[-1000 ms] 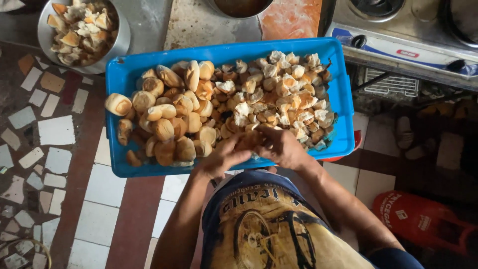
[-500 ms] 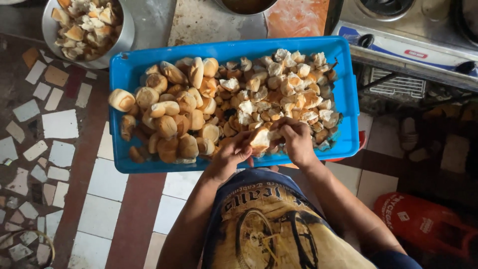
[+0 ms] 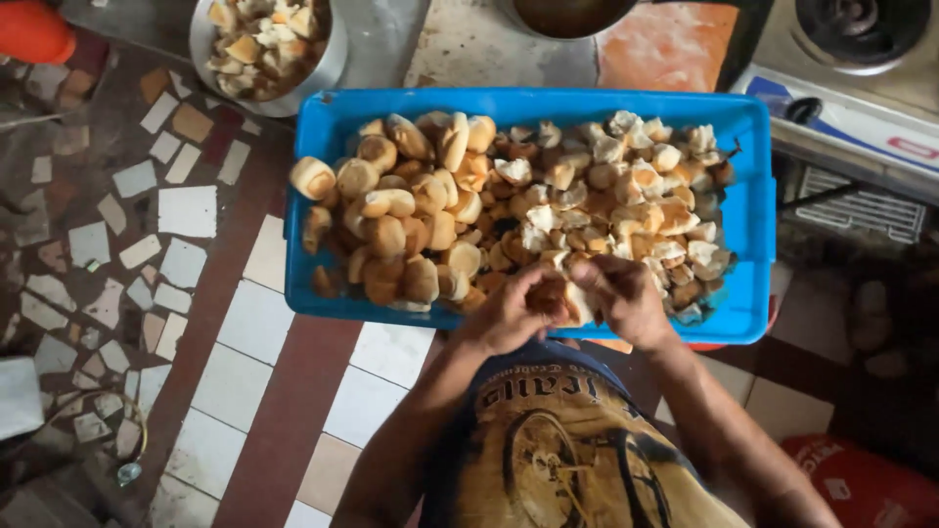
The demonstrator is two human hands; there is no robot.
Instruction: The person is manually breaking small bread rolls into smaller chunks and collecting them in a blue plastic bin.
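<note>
A blue plastic tray (image 3: 318,293) sits on the tiled floor before me. Whole round bread rolls (image 3: 401,210) fill its left half, torn bread pieces (image 3: 636,210) its right half. My left hand (image 3: 509,313) and my right hand (image 3: 626,298) meet over the tray's near edge, both gripping one bread roll (image 3: 559,296) between them. The roll looks partly split, with pale crumb showing between my fingers.
A metal bowl (image 3: 328,64) of torn bread stands beyond the tray at upper left. A gas stove (image 3: 861,68) is at upper right, a dark pan (image 3: 567,15) at top centre. A red object (image 3: 861,484) lies at lower right.
The view has shifted slightly. My hands stay together at the tray's near edge, still working on a roll; the tray's contents look unchanged.
</note>
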